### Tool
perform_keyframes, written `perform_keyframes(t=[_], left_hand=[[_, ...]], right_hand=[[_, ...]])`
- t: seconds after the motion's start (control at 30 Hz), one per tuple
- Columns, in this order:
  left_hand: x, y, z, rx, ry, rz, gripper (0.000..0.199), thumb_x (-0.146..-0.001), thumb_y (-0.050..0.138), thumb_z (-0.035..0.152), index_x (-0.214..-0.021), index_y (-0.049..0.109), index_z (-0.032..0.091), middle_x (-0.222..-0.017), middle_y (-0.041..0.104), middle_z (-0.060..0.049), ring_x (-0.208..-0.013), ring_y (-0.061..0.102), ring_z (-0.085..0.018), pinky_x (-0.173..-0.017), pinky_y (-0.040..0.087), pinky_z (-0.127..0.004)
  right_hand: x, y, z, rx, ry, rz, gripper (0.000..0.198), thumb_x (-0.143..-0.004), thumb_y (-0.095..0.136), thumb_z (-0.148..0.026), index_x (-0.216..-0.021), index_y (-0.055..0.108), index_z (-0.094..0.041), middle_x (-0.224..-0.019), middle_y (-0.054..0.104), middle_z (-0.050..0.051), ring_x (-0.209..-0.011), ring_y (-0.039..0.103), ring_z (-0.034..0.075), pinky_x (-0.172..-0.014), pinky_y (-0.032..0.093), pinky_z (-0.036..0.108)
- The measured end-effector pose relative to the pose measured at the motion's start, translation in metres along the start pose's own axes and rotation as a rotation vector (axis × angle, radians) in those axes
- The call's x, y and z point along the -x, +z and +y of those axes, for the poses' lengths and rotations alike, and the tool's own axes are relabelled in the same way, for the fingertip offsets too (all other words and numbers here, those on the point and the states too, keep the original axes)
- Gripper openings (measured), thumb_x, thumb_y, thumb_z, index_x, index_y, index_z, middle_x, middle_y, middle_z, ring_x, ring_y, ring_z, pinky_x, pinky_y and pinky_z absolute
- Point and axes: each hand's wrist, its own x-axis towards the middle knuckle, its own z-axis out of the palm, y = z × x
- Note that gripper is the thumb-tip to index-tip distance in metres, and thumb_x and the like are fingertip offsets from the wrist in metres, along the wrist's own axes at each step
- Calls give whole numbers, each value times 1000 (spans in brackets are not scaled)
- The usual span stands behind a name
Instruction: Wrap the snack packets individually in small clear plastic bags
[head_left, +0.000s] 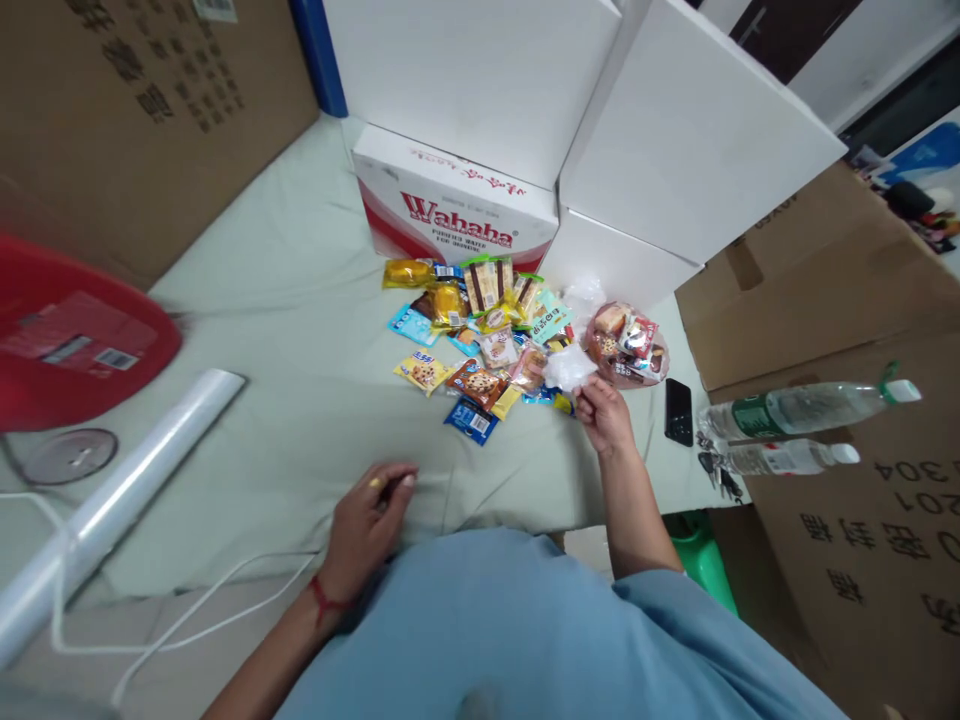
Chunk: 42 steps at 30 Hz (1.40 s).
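Note:
My right hand pinches a crumpled, white translucent plastic packet at the right side of a heap of wrapped snacks. Under and around it lie a clear-wrapped pastry, a brown cookie packet, a yellow cookie packet and a dark blue packet. Yellow-wrapped cakes and striped wafer packs sit farther back. My left hand rests near the front edge with its fingers curled in; nothing shows in it.
Behind the heap stands a Wahaha carton. To the right are a filled bag of snacks, a phone, keys and two water bottles. A plastic film roll and a red container are on the left.

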Motion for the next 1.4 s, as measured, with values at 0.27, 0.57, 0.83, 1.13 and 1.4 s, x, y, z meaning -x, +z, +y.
perform_keyframes(t=[0.27, 0.57, 0.83, 1.13, 1.4], left_hand=[[-64, 70, 71, 123, 346, -62, 33, -94, 68, 40, -120, 68, 21, -122, 66, -12, -115, 62, -25, -102, 51, -40], [-81, 116, 59, 626, -172, -240, 37, -77, 81, 54, -83, 74, 18, -80, 69, -3, -76, 59, -16, -74, 48, -29], [-74, 81, 31, 656, -386, -44, 54, -68, 83, 65, -88, 68, 17, -75, 65, 0, -65, 55, -12, -63, 45, -25], [-51, 69, 48, 585, -306, 0, 40, -68, 86, 48, -89, 70, 18, -83, 70, -1, -77, 62, -15, -74, 50, -27], [-47, 50, 31, 672, -391, 47, 52, -65, 87, 63, -84, 67, 19, -73, 63, 2, -67, 55, -13, -65, 46, -25]], right_hand=[[46, 25, 26, -49, 173, -158, 37, -69, 85, -46, -82, 61, -21, -66, 60, -4, -45, 31, 5, -43, 20, 20], [61, 6, 30, 175, 159, -208, 24, -77, 74, -45, -76, 66, -21, -62, 56, -4, -48, 35, 9, -46, 23, 24], [19, -31, 9, 221, -81, 30, 28, -82, 70, -46, -95, 68, -22, -73, 65, -3, -50, 40, 10, -48, 30, 24], [39, 46, 15, 371, -127, -386, 34, -82, 79, -50, -101, 70, -23, -89, 69, 1, -71, 57, 15, -60, 44, 25], [51, 78, 39, 157, 95, -394, 36, -75, 84, -53, -82, 67, -22, -65, 55, -4, -56, 46, 12, -53, 43, 24]])
